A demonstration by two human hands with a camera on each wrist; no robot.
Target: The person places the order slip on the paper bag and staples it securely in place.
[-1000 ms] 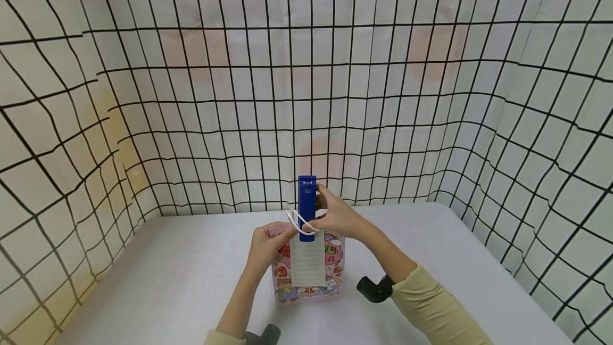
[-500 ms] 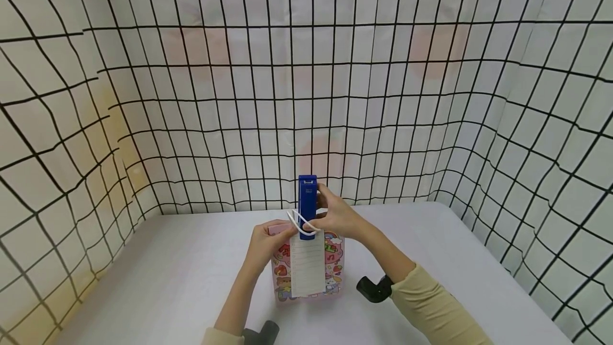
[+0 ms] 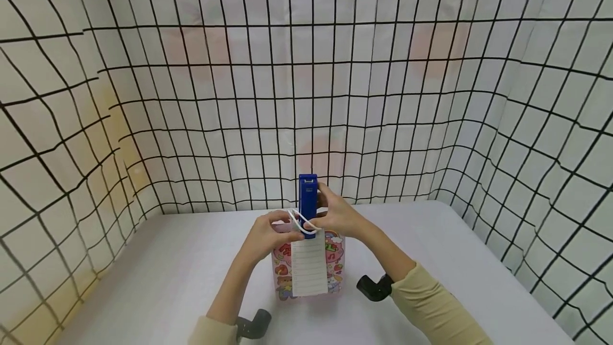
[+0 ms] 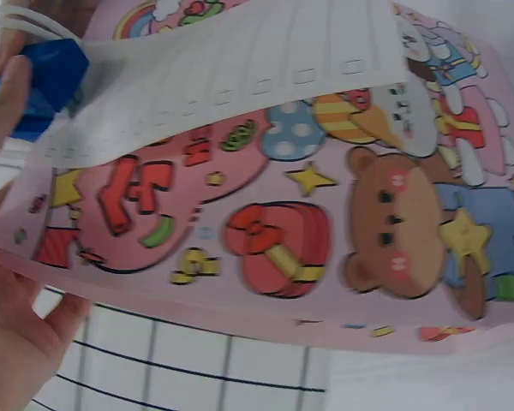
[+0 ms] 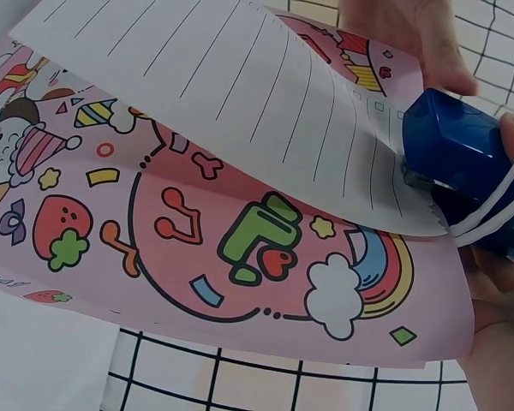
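Upright above the table, a blue stapler is gripped by my right hand. Its lower end sits over the top edge of a pink cartoon-printed paper bag and a lined white sheet. The sheet hangs down the bag's front; in the right wrist view the sheet bows away from it. My left hand holds the bag's top left, fingers behind and thumb in front, close by the stapler. A white cord handle loops across the stapler. The jaws' contact with the paper is hidden.
Below the bag lies a white table. White walls with a black grid rise behind and at both sides. Dark wrist-worn devices sit by each forearm.
My left thumb has slid right, up to the stapler, and the left wrist has shifted left. The sheet's lower end hangs lower than a second ago. My right hand and the stapler hardly moved.
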